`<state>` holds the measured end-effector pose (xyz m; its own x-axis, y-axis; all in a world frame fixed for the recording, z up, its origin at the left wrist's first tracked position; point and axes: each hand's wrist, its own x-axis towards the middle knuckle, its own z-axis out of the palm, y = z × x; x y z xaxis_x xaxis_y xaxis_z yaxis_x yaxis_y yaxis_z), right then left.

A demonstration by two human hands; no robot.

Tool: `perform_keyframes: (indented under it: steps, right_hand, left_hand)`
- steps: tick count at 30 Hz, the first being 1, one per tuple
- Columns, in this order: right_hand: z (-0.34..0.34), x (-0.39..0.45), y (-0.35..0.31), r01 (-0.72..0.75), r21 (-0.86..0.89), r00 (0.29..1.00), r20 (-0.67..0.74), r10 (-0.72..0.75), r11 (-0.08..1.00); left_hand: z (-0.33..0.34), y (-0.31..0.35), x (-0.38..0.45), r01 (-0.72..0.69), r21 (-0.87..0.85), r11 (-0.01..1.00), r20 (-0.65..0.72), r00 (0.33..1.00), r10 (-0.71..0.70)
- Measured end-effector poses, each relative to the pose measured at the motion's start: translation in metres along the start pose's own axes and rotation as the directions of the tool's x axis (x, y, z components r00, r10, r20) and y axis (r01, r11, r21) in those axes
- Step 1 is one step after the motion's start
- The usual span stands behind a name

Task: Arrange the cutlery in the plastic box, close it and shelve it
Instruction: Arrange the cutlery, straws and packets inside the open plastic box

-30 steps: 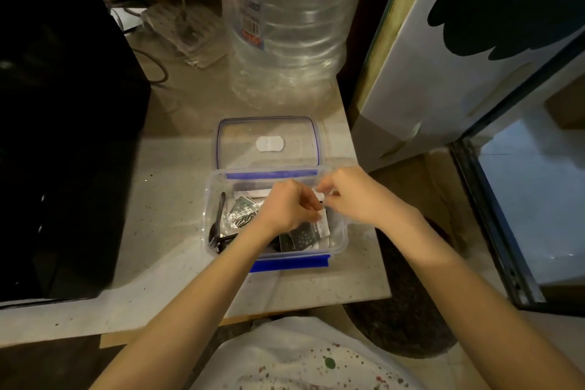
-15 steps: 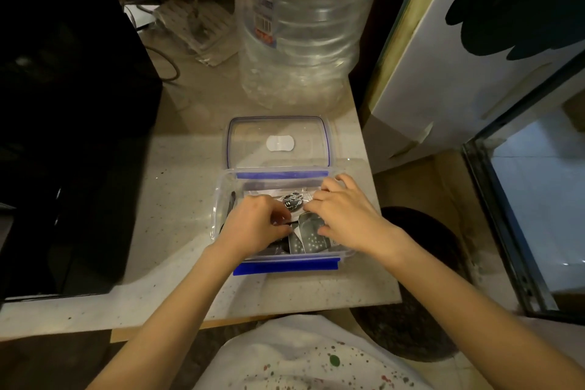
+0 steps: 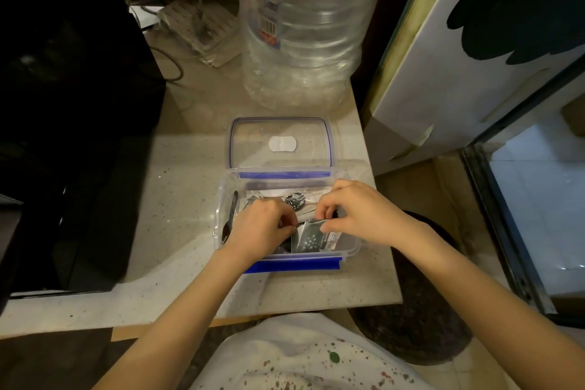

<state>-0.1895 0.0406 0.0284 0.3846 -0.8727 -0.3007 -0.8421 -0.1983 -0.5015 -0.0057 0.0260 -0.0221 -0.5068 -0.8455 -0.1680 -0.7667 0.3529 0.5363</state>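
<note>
Clear plastic box (image 3: 221,199) lies open, both hands inside
Left hand (image 3: 264,228) and right hand (image 3: 357,210) pinch a wrapped cutlery packet (image 3: 311,237); lid (image 3: 280,142) lies behind

Left hand (image 3: 264,225) hiding box contents beneath, packet (image 3: 311,236) print too small, bottle (image 3: 304,25) top cropped

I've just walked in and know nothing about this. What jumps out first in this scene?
Two bare hands, the left hand and the right hand, meet inside an open clear plastic box with blue clips, sorting wrapped packets and dark cutlery. Its lid lies flat just behind it on the pale counter. Behind that towers a huge, clear water bottle.
</note>
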Motion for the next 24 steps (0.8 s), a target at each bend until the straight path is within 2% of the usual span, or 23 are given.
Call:
perform_keyframes:
  steps: [4, 9, 12, 16, 21, 24]
  right_hand:
    - [0.007, 0.003, -0.001, 0.004, 0.022, 1.000, 0.022, -0.005, 1.000]
    - [0.028, 0.004, -0.003, 0.042, -0.024, 0.999, -0.025, -0.043, 0.999]
    - [0.036, 0.000, -0.003, 0.044, 0.002, 0.997, -0.060, -0.044, 0.999]
    - [0.036, -0.003, -0.002, 0.036, 0.010, 0.997, -0.070, -0.035, 0.999]
    - [0.022, -0.004, 0.001, 0.020, 0.067, 0.996, -0.084, -0.014, 0.998]
    - [0.014, -0.003, 0.003, 0.002, 0.091, 0.994, -0.109, 0.007, 0.996]
  left_hand:
    - [0.000, 0.000, 0.001, -0.010, -0.090, 0.996, -0.002, 1.000, 0.010]
    - [-0.006, 0.004, -0.005, 0.045, -0.312, 0.949, 0.062, 0.998, -0.027]
    - [-0.010, 0.005, -0.011, 0.054, -0.379, 0.924, 0.071, 0.997, -0.029]
    - [-0.020, -0.003, -0.011, 0.092, -0.341, 0.935, 0.044, 0.996, -0.081]
    - [-0.035, -0.014, -0.003, 0.148, -0.183, 0.972, -0.191, 0.964, -0.183]
    - [-0.035, -0.018, 0.008, 0.193, -0.122, 0.974, -0.241, 0.946, -0.218]
